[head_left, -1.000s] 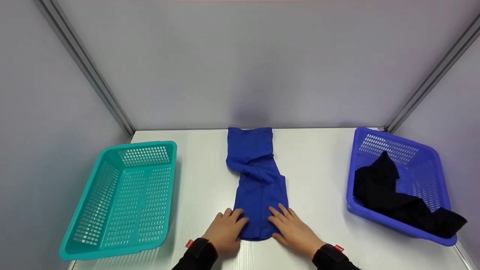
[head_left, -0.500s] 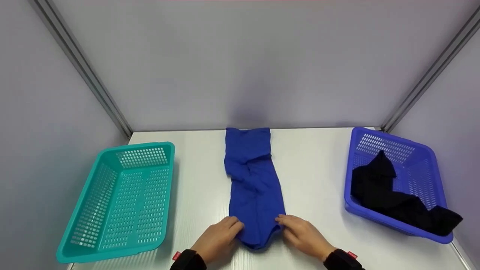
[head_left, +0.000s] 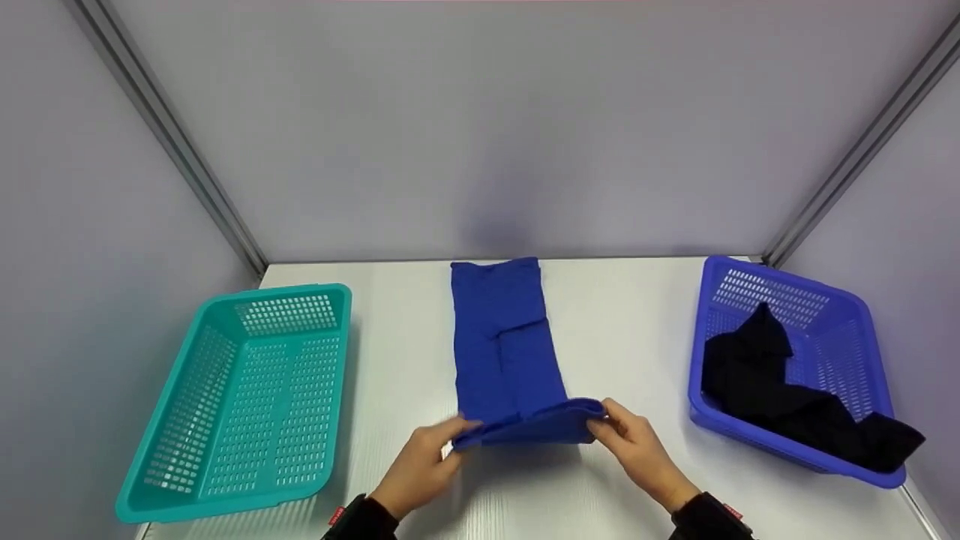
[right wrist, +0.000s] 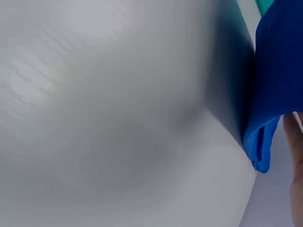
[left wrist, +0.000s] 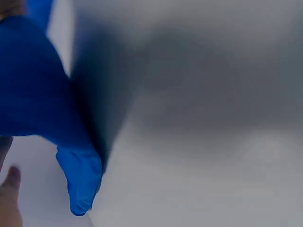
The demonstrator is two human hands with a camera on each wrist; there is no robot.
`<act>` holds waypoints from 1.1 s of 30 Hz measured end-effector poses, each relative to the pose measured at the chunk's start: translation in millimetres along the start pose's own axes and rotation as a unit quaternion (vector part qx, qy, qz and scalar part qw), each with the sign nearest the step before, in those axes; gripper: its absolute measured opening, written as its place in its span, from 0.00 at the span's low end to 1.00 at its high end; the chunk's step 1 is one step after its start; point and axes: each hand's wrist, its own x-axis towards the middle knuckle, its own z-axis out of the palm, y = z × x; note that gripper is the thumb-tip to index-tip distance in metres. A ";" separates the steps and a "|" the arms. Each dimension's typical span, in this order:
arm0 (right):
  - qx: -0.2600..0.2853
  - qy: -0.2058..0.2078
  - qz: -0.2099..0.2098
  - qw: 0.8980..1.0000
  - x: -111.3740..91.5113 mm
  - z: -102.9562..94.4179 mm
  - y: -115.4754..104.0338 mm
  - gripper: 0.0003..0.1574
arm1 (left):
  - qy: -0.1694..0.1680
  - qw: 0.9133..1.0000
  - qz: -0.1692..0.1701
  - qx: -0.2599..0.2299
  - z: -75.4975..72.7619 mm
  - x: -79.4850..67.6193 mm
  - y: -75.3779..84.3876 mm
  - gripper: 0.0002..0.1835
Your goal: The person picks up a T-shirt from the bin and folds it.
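Observation:
A blue garment lies lengthwise on the white table, folded into a long strip, its far end near the back wall. Its near end is lifted off the table. My left hand pinches the left corner of that raised end, and my right hand pinches the right corner between thumb and fingers. In the left wrist view the blue cloth hangs at the left side, with part of a hand below it. The right wrist view has the cloth at its right edge, beside some fingers.
To the left stands a teal basket with nothing in it. A purple-blue basket at the right holds a black cloth, one end hanging over the rim. Grey panels enclose the table at the back and sides.
Both hands went from lying on the garment's near end to gripping its corners and lifting it. The creases in the middle have been pulled flatter. The baskets stay where they were.

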 end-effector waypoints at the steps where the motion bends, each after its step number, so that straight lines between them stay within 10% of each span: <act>1: 0.006 -0.004 0.007 1.000 0.8 -0.1 -2.1 0.08 | 0.000 0.999 -0.029 -0.040 -1.2 0.9 1.9 0.11; 6: 0.011 -0.014 0.046 0.999 4.3 4.0 -10.2 0.11 | -0.019 0.979 -0.140 -0.144 -4.5 3.9 4.7 0.04; 14: 0.006 0.002 0.128 0.992 13.9 15.8 -6.1 0.12 | -0.049 0.947 -0.282 -0.144 1.1 7.8 -5.4 0.09; 26: -0.098 0.087 0.189 0.973 51.0 31.7 32.5 0.06 | 0.019 0.954 -0.297 -0.035 26.1 24.4 -51.7 0.07; 33: -0.157 0.096 0.196 0.963 61.0 36.2 47.9 0.07 | 0.046 0.935 -0.349 -0.043 38.9 27.5 -67.8 0.11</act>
